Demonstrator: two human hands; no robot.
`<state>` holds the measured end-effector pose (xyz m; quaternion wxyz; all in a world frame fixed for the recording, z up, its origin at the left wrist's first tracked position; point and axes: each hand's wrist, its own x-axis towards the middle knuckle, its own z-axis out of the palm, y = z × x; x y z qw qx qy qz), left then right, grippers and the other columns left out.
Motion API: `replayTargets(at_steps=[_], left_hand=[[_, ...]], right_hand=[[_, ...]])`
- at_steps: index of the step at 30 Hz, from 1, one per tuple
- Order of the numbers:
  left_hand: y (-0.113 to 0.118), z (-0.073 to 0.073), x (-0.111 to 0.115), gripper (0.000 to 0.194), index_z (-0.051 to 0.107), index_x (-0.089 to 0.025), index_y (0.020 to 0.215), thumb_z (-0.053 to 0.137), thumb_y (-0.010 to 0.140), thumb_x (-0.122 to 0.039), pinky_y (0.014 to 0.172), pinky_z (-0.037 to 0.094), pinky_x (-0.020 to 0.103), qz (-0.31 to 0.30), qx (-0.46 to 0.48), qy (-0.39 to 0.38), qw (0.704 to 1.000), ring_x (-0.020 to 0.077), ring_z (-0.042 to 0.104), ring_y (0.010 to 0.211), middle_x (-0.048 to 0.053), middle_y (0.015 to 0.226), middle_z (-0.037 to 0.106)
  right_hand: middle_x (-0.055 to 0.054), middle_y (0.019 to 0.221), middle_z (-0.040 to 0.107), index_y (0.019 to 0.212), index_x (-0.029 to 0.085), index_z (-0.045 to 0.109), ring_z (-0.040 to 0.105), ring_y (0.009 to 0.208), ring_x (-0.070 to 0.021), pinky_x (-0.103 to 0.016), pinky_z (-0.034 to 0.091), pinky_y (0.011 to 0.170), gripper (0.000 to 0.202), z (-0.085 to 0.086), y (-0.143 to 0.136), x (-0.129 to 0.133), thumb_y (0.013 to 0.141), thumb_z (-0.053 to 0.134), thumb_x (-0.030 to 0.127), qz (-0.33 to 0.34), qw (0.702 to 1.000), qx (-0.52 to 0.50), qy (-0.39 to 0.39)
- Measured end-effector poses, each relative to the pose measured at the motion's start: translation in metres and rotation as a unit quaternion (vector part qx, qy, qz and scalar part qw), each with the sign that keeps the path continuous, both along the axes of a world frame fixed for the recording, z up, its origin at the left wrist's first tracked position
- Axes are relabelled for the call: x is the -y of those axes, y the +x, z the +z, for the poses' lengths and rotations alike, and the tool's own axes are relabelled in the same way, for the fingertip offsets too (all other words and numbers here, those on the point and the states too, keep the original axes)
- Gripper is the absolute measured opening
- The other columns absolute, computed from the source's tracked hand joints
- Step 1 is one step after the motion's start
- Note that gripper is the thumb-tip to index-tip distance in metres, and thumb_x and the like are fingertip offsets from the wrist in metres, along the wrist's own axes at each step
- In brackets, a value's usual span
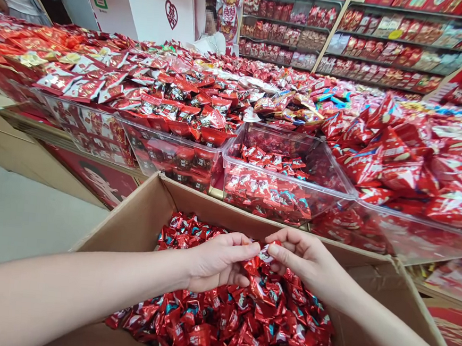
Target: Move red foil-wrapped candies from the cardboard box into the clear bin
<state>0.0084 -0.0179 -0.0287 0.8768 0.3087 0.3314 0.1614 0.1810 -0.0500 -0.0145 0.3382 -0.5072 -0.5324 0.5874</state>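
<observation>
Over an open cardboard box point(220, 207) full of small red-wrapped candies point(219, 321), both hands meet near the centre of the view. Between them is one red and white wrapped candy point(265, 253). My left hand point(222, 262) pinches its left side between thumb and fingers, the other fingers curled below. On the candy's right side, my right hand point(298, 255) closes thumb and fingertips. Just behind the box stands a clear plastic bin point(288, 180) partly filled with similar red candies.
Heaped bins of red packets point(178, 137) line the counter to the left, with larger triangular red packets point(388, 153) to the right. Stocked shelves point(324, 55) rise behind. A person point(211, 41) is at the back, another at the top left.
</observation>
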Motion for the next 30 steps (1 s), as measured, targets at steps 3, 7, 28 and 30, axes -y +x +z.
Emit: replayTargets(at_steps=[3, 7, 28, 30], left_hand=[[0.000, 0.002, 0.000, 0.019, 0.045, -0.016, 0.073, 0.059, 0.067, -0.027, 0.050, 0.040, 0.016, 0.016, -0.009, 0.019, 1.000, 0.0037, 0.049, 0.055, -0.004, 0.067, 0.046], [0.000, 0.005, -0.001, 0.017, 0.043, -0.016, 0.072, 0.056, 0.070, -0.026, 0.052, 0.040, 0.016, 0.028, -0.007, 0.026, 0.999, 0.0038, 0.048, 0.055, -0.004, 0.065, 0.046], [-0.003, 0.000, 0.014, 0.026, 0.048, -0.013, 0.068, 0.050, 0.068, -0.039, 0.053, 0.044, 0.027, -0.001, -0.048, 0.000, 0.999, 0.0079, 0.047, 0.046, -0.001, 0.059, 0.047], [-0.003, 0.002, 0.013, 0.026, 0.048, -0.013, 0.067, 0.052, 0.066, -0.039, 0.048, 0.042, 0.025, 0.000, -0.048, -0.001, 0.999, 0.0075, 0.046, 0.044, -0.001, 0.057, 0.047]], right_hand=[[-0.001, 0.064, 0.055, 0.081, 0.013, 0.050, 0.050, 0.055, -0.0093, -0.022, 0.039, 0.051, 0.023, 0.001, -0.001, 0.001, 0.074, 0.056, 0.033, -0.016, 0.999, -0.022, -0.018], [0.001, 0.062, 0.053, 0.086, 0.014, 0.050, 0.050, 0.054, -0.0088, -0.021, 0.039, 0.051, 0.024, -0.001, -0.003, 0.002, 0.073, 0.058, 0.033, -0.044, 0.996, -0.064, -0.038], [0.000, 0.068, 0.056, 0.080, 0.017, 0.052, 0.053, 0.057, -0.0094, -0.020, 0.043, 0.053, 0.015, 0.118, -0.009, -0.120, 0.068, 0.061, 0.018, -0.101, 0.945, 0.196, 0.243], [0.000, 0.064, 0.056, 0.077, 0.016, 0.051, 0.053, 0.053, -0.0084, -0.019, 0.043, 0.050, 0.011, 0.108, -0.015, -0.152, 0.070, 0.058, 0.012, -0.075, 0.966, 0.184, 0.165]])
